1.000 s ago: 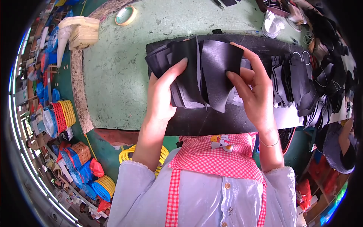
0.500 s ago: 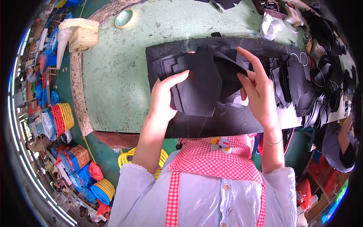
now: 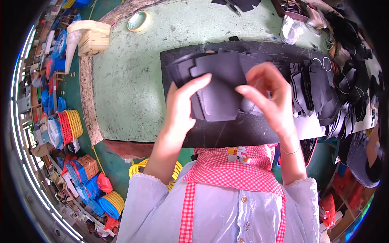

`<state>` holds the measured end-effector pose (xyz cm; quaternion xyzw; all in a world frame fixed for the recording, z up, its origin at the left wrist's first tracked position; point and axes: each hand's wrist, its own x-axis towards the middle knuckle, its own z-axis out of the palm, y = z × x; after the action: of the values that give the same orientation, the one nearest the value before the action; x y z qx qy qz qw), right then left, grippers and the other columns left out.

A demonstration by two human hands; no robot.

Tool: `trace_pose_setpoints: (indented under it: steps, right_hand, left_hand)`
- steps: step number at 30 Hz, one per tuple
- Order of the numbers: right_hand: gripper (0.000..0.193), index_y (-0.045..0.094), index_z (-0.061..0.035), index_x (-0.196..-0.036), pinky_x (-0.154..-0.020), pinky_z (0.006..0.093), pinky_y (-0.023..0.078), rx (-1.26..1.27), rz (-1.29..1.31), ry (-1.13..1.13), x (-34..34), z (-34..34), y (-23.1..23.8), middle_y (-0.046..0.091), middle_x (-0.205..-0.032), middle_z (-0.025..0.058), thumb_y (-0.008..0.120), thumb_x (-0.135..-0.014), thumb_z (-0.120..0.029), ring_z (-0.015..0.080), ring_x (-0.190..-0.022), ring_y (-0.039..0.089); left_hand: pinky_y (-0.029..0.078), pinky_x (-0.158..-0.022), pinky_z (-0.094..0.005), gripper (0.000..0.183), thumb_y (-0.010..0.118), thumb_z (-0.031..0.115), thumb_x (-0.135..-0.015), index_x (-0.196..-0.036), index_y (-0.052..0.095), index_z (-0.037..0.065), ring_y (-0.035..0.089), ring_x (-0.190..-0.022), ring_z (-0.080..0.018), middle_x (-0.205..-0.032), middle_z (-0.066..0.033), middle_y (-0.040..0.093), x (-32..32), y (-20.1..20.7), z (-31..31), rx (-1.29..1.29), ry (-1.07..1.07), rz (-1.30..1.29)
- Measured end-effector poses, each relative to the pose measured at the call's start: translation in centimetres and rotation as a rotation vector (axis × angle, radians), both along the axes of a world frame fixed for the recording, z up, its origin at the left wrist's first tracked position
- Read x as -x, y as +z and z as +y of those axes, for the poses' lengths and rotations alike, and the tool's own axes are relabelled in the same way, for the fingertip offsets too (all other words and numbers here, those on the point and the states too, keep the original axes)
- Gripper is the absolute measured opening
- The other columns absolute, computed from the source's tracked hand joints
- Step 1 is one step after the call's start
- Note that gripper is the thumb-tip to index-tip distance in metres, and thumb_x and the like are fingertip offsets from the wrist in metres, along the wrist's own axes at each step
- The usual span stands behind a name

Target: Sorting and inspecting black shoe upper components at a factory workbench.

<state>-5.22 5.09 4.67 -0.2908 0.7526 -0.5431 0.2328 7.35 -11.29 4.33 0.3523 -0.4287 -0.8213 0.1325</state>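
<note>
A stack of flat black cut pieces (image 3: 221, 91), like leather or synthetic sheet, is held above the dark mat (image 3: 202, 137). My left hand (image 3: 182, 101) grips its left side, thumb on top and fingers hidden underneath. The pieces' left edges are fanned out in steps. At the stack's right edge is my right hand (image 3: 273, 95), slightly smeared by motion. Its thumb tip meets the edge of the top piece, while the bent fingers stand apart from the thumb. More dark pieces lie behind the stack, partly covered.
Bundles of black pieces (image 3: 320, 89) lie right of the mat. On the green tabletop (image 3: 129, 93) are a tape roll (image 3: 138, 21) and, at its left edge, a wooden block (image 3: 94, 38). White cups (image 3: 289, 32) stand at the back right. A yellow basket (image 3: 137, 167) sits below the table.
My right hand has let go of the piece it was lifting at the stack's right side; its thumb has moved left to the edge. The top piece now lies flatter.
</note>
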Motion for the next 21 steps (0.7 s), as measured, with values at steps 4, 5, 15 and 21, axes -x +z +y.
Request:
trace_pose_setpoints:
  steps: [4, 5, 15, 21]
  right_hand:
    - [0.016, 0.067, 0.0024, -0.089, -0.055, 0.0188, 0.039, 0.109, -0.306, -0.008, 0.3, -0.1, -1.0, 0.058, -0.069, -0.0055, 0.071, -0.091, -0.013, -0.0006, -0.064, 0.048]
    - [0.015, 0.067, 0.0035, -0.093, -0.057, 0.0188, 0.040, 0.098, -0.302, 0.011, 0.6, 0.3, -0.8, 0.057, -0.070, -0.0060, 0.068, -0.093, -0.012, -0.0005, -0.065, 0.047]
    - [0.023, 0.065, -0.0002, -0.091, -0.056, 0.0208, 0.039, -0.070, -0.125, 0.033, -0.6, -1.1, -0.4, 0.063, -0.077, -0.0029, 0.080, -0.081, -0.013, 0.0031, -0.061, 0.044]
    - [0.011, 0.067, 0.0008, -0.089, -0.061, 0.0170, 0.043, 0.140, -0.268, 0.045, 0.3, 0.0, -2.1, 0.065, -0.078, -0.0039, 0.073, -0.088, -0.007, 0.0005, -0.070, 0.056]
  left_hand:
    - [0.053, -0.091, -0.0320, 0.041, 0.057, 0.012, -0.093, -0.133, 0.055, 0.001, 0.065, -0.106, -0.0195, -0.122, -0.0117, 0.064, 0.4, -0.4, 0.0, -0.198, -0.084, 0.083]
    - [0.051, -0.094, -0.0325, 0.045, 0.055, 0.012, -0.094, -0.137, 0.051, 0.002, 0.064, -0.109, -0.0193, -0.126, -0.0122, 0.062, 0.1, -0.8, -0.5, -0.202, -0.095, 0.117]
    - [0.042, -0.107, -0.0449, 0.053, 0.046, 0.015, -0.095, -0.146, 0.036, 0.005, 0.053, -0.126, -0.0348, -0.139, -0.0262, 0.049, 1.0, 0.3, -0.1, -0.205, -0.211, 0.260]
    - [0.054, -0.088, -0.0345, 0.034, 0.058, 0.011, -0.090, -0.122, 0.060, -0.002, 0.068, -0.099, -0.0198, -0.109, -0.0130, 0.068, -0.3, -0.6, 0.3, -0.447, -0.179, 0.169]
